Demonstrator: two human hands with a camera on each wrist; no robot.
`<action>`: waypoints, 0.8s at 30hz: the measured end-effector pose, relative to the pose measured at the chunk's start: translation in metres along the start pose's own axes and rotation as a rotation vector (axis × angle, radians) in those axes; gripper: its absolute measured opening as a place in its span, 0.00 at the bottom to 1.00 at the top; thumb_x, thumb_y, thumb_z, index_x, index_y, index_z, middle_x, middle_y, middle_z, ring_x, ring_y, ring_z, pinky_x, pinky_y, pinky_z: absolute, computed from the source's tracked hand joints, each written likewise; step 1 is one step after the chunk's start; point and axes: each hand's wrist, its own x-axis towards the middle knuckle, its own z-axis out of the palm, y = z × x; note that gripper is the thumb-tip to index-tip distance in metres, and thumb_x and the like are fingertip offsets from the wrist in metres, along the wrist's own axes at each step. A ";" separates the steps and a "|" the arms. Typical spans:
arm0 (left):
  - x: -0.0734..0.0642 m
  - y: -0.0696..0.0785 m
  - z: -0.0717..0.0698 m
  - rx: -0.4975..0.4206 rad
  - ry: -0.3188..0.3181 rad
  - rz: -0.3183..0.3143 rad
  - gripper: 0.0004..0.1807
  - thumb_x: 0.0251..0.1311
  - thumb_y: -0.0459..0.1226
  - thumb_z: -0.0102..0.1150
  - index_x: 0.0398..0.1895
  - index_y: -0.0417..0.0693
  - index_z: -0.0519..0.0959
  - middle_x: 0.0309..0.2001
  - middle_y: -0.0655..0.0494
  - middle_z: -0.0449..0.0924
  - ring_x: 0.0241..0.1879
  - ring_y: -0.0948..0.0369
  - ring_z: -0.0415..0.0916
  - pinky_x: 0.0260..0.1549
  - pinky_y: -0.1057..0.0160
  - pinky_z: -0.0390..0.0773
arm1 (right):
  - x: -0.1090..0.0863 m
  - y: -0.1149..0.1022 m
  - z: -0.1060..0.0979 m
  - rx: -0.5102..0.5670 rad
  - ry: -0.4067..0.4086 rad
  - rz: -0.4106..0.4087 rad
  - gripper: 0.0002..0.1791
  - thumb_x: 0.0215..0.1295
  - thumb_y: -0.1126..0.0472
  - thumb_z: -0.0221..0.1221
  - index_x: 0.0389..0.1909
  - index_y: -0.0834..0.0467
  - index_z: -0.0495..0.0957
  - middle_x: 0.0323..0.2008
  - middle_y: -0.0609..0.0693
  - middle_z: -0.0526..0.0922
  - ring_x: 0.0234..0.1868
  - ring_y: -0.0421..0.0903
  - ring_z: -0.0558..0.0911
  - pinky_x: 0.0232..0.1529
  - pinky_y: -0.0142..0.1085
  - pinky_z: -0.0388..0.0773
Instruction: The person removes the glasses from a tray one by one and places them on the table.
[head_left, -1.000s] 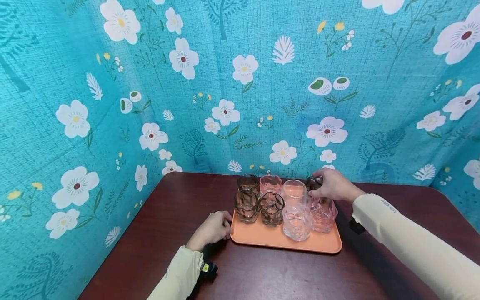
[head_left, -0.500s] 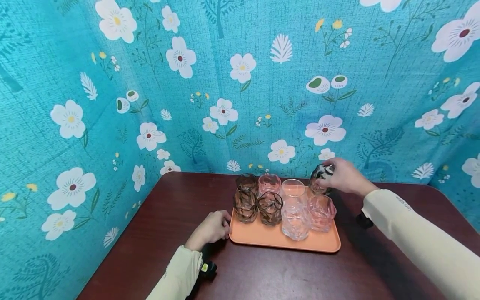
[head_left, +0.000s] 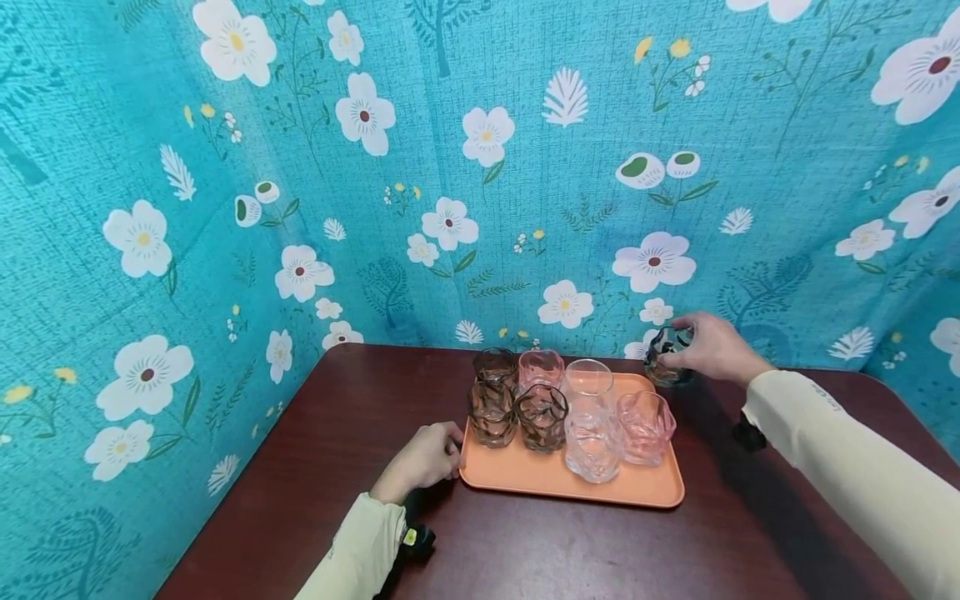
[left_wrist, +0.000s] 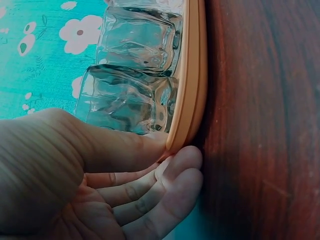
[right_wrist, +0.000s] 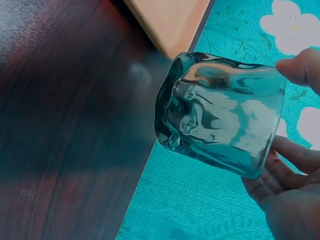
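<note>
Your wood-grained table bears a smooth orange tray of wavy glasses. Your left hand pinches the tray's left edge; your right hand grips a rippled, smoky glass beside the tray's far right corner.

Smoky-grey glass, orange tray, white-flowered turquoise cloth

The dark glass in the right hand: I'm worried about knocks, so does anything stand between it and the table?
Nothing visible does. The right hand holds the dark glass near its rim, with no object showing between its base and the table; the tray has one corner close beside it.
</note>
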 end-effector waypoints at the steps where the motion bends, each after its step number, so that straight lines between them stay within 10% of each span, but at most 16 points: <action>1: 0.000 0.000 0.000 -0.001 0.000 -0.004 0.09 0.54 0.23 0.53 0.39 0.35 0.73 0.19 0.54 0.77 0.16 0.61 0.75 0.16 0.65 0.72 | 0.002 0.001 0.000 0.003 -0.006 0.009 0.45 0.49 0.48 0.69 0.60 0.72 0.66 0.57 0.70 0.68 0.54 0.67 0.69 0.45 0.59 0.70; 24: 0.001 0.002 0.001 0.020 0.007 -0.035 0.10 0.54 0.22 0.55 0.39 0.37 0.73 0.20 0.57 0.76 0.17 0.63 0.73 0.17 0.66 0.72 | 0.016 0.010 0.015 0.060 -0.075 0.130 0.45 0.51 0.51 0.68 0.62 0.73 0.61 0.58 0.72 0.65 0.53 0.68 0.70 0.45 0.59 0.71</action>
